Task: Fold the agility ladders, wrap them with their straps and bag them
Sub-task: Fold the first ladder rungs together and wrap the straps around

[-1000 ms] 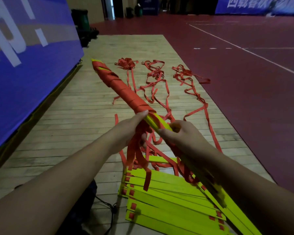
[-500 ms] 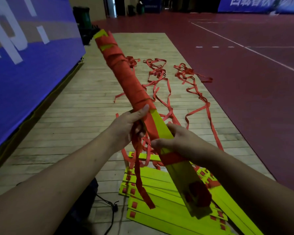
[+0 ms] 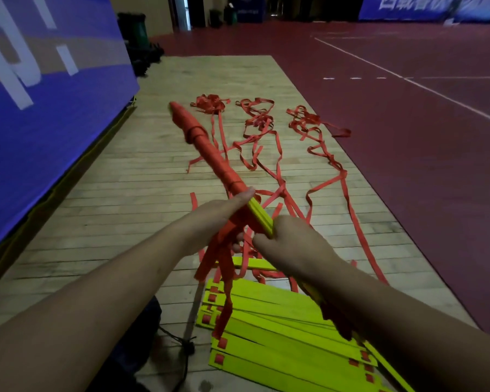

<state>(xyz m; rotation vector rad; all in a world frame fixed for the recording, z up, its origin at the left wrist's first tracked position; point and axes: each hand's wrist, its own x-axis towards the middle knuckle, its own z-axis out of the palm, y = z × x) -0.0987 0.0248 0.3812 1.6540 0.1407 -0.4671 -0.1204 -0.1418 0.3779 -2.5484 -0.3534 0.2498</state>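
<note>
Pale wooden planks (image 3: 119, 210) run between a blue banner wall (image 3: 40, 123) and dark red court flooring (image 3: 408, 171). Held slanting above the planks is a ladder bundle (image 3: 207, 148), its far half wound tight in red strap. The left hand (image 3: 218, 213) clamps it where the winding ends, thumb laid along it. Loose strap tails (image 3: 224, 267) hang from under that hand. Just nearer, the right hand (image 3: 297, 244) is curled round the bundle's bare yellow rung edges (image 3: 260, 219); the right forearm hides the near end. Below the bundle lies a stack of yellow rungs (image 3: 280, 332), partly covered by the tails. Beyond and beside it, tangled red straps (image 3: 266, 128) trail over the planks. Below-left of it sits a dark bag (image 3: 142, 329) with a cord (image 3: 181, 340).
</note>
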